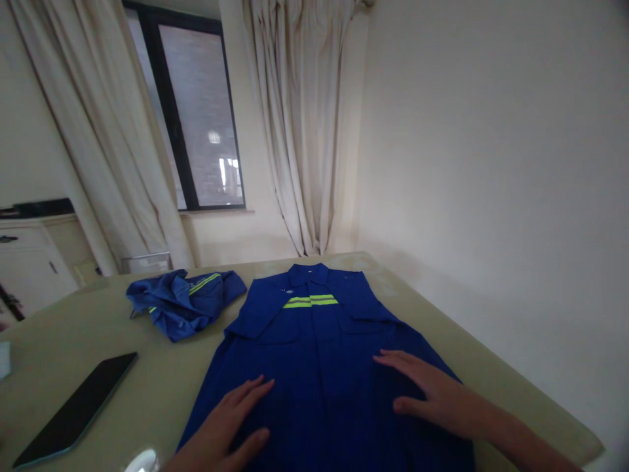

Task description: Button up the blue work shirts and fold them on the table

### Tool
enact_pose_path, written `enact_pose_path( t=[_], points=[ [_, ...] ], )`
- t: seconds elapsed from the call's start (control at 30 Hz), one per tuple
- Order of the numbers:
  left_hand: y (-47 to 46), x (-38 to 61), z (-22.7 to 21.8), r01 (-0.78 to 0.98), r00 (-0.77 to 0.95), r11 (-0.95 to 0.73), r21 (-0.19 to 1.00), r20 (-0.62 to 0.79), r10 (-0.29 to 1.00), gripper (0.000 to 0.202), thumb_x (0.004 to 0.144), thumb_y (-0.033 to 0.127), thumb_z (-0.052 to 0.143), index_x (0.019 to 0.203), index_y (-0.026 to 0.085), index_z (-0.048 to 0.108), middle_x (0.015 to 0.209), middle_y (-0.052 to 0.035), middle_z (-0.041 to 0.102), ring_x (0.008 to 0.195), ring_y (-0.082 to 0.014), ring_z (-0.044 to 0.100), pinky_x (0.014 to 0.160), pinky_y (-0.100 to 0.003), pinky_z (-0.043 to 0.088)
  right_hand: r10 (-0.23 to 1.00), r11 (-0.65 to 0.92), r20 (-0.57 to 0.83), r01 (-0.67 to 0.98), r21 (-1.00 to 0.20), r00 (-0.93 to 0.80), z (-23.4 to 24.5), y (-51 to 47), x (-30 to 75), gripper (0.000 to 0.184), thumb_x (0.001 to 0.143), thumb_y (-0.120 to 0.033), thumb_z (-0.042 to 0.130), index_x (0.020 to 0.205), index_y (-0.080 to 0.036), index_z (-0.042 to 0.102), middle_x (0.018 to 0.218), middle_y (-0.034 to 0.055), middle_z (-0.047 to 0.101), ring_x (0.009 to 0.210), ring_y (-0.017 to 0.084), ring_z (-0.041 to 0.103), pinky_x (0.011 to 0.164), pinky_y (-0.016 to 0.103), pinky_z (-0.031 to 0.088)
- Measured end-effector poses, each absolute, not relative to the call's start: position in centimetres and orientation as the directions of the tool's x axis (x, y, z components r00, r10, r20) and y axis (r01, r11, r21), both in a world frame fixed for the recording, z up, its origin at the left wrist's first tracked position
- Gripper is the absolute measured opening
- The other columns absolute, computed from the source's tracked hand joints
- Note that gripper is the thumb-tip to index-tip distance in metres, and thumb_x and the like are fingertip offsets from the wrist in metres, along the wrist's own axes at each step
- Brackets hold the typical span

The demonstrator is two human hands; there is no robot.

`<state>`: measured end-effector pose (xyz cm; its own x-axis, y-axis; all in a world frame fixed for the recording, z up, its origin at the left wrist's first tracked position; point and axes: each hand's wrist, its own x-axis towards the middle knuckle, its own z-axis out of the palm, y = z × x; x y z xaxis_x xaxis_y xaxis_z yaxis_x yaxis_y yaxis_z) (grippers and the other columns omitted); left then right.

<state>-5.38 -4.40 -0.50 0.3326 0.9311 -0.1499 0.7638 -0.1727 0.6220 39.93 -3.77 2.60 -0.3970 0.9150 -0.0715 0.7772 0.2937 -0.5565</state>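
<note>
A blue work jacket (314, 367) with yellow-green reflective stripes lies spread on the table, collar at the far end and sleeves folded in across the chest. My left hand (230, 419) is over its lower left part, fingers stretched out and thumb apart. Over the right side of the jacket is my right hand (432, 393), also with fingers extended and holding nothing. Whether either palm presses on the cloth or hovers just above it, I cannot tell. The jacket's lower end runs out of view at the bottom.
A crumpled blue garment (187, 301) with similar stripes lies at the far left of the table (162, 387). Nearer is a dark tablet (78, 406), with a small white object (142, 461) at the front edge. A wall borders the right; curtains (299, 131) and a window stand behind.
</note>
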Motion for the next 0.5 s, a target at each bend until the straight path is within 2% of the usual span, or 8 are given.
enact_pose_path(
  t=[0.1,0.17,0.27,0.33,0.4,0.43,0.5],
  points=[
    [-3.8,-2.2,-0.3,0.866,0.391,-0.289,0.408,-0.192,0.900,0.081,0.083,0.080,0.047,0.155,0.045,0.030,0.169,0.0017,0.019,0.156,-0.0392,0.010,0.124,-0.066,0.008,0.911,0.303,-0.149,0.870,-0.389,-0.384,2.4,-2.9,37.2,0.075,0.090,-0.072,0.053,0.153,-0.032,0.045,0.163,0.0088,0.035,0.149,0.035,0.035,0.122,0.053,0.027],
    [-3.0,-1.2,-0.1,0.885,0.398,-0.326,0.333,-0.176,0.900,0.080,0.085,0.079,0.045,0.156,0.044,0.029,0.170,-0.0020,0.019,0.155,-0.0420,0.010,0.121,-0.070,0.009,0.929,0.308,-0.122,0.911,-0.273,-0.351,2.2,-1.5,36.1,0.076,0.090,-0.072,0.054,0.150,-0.025,0.051,0.159,0.0148,0.042,0.145,0.038,0.040,0.119,0.053,0.034],
    [-0.4,-0.7,0.5,0.908,0.367,-0.330,0.259,-0.111,0.923,0.068,0.090,0.072,0.044,0.151,0.041,0.045,0.161,-0.0080,0.042,0.147,-0.0416,0.036,0.114,-0.064,0.034,0.955,0.286,-0.041,0.950,-0.125,-0.293,2.2,1.8,35.1,0.059,0.096,-0.066,0.048,0.124,-0.019,0.071,0.129,0.0189,0.068,0.120,0.039,0.063,0.104,0.051,0.049],
    [2.2,-0.5,0.9,0.937,0.295,-0.282,0.207,-0.029,0.955,0.055,0.097,0.056,0.041,0.145,0.032,0.055,0.150,-0.0124,0.051,0.132,-0.0361,0.053,0.103,-0.053,0.047,0.960,0.279,0.044,0.955,-0.101,-0.276,2.2,4.4,34.7,0.049,0.099,-0.059,0.047,0.109,-0.019,0.074,0.111,0.0160,0.073,0.105,0.036,0.069,0.094,0.047,0.053],
    [4.9,-0.5,0.8,0.964,0.173,-0.187,0.187,0.087,0.981,0.048,0.100,0.035,0.038,0.144,0.024,0.053,0.149,-0.0154,0.048,0.124,-0.0311,0.060,0.098,-0.045,0.051,0.953,0.282,0.149,0.951,-0.128,-0.262,1.9,6.8,34.4,0.032,0.098,-0.046,0.055,0.113,-0.022,0.071,0.118,0.0125,0.070,0.109,0.034,0.066,0.094,0.042,0.053],
    [6.1,-0.5,0.6,0.969,0.102,-0.129,0.212,0.135,0.986,0.048,0.099,0.028,0.038,0.144,0.022,0.053,0.149,-0.0163,0.048,0.123,-0.0305,0.061,0.098,-0.044,0.051,0.950,0.278,0.190,0.950,-0.145,-0.249,1.6,7.9,34.2,0.028,0.097,-0.038,0.058,0.118,-0.024,0.069,0.124,0.0109,0.067,0.114,0.033,0.063,0.094,0.041,0.052],
    [8.0,-1.0,0.1,0.953,-0.029,-0.026,0.301,0.174,0.984,0.042,0.096,0.024,0.042,0.135,0.021,0.059,0.142,-0.0170,0.054,0.117,-0.0329,0.064,0.097,-0.047,0.050,0.951,0.249,0.231,0.953,-0.171,-0.207,0.8,9.8,34.0,0.027,0.096,-0.027,0.057,0.122,-0.026,0.066,0.129,0.0090,0.064,0.118,0.034,0.060,0.094,0.040,0.052]
  ],
)
